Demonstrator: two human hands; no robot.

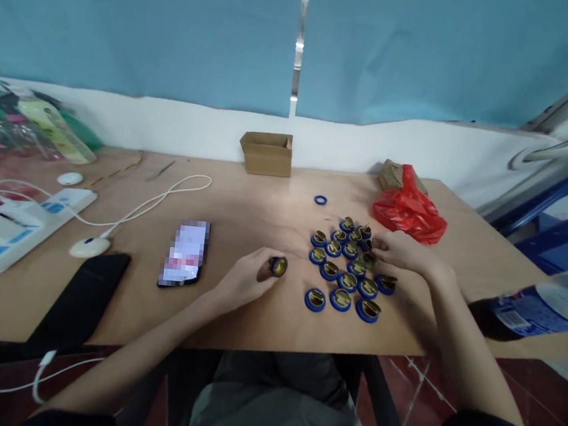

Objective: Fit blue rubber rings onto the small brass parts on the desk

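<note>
My left grip: closed on one brass-and-blue cap | my right grip: fingers touching cap cluster, hold unclear | desk beneath.

Table matt wood; caps shiny brass-like metal in blue plastic rings; bag glossy red plastic.

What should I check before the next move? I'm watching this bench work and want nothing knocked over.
1. Left hand grips one blue-and-brass part: ok.
2. Right hand rests at the cluster of parts, grasp on any piece: cannot tell.
3. Cluster lies flat on the table: ok.
4. Loose blue ring apart from the cluster: ok.
5. Red bag close behind the right hand: not ok.
</note>
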